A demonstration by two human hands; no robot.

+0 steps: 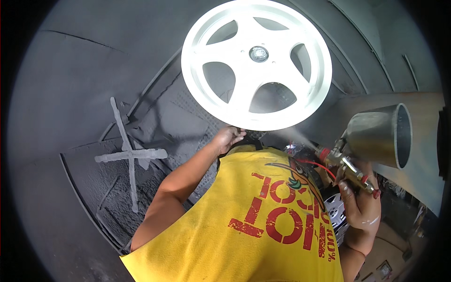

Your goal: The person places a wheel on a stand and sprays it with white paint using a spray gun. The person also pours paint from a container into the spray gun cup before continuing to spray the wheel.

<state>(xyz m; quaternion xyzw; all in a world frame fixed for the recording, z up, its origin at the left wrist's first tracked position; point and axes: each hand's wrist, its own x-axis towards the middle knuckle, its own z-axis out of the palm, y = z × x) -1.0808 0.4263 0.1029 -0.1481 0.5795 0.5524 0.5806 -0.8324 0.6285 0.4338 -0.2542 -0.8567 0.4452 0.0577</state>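
Observation:
A white five-spoke wheel rim (235,51) faces me, raised in front of my chest. In my right hand (359,204) is a spray gun (346,164) with a metal paint cup (373,134) on top; my fingers wrap round its handle. From its red-ringed nozzle a pale mist (300,136) drifts toward the lower edge of the rim. My left hand (229,139) is closed just under that edge, the fingers curled together. What it grips, if anything, is hidden. A red hose (317,164) runs beside the gun.
At the left a grey, paint-crusted cross-shaped stand (130,154) rises above a dusty floor. Dark grey walls surround the work, with a thin bar (155,82) behind the rim. Another spoked wheel (334,209) shows low on the right, partly behind my yellow shirt (235,197).

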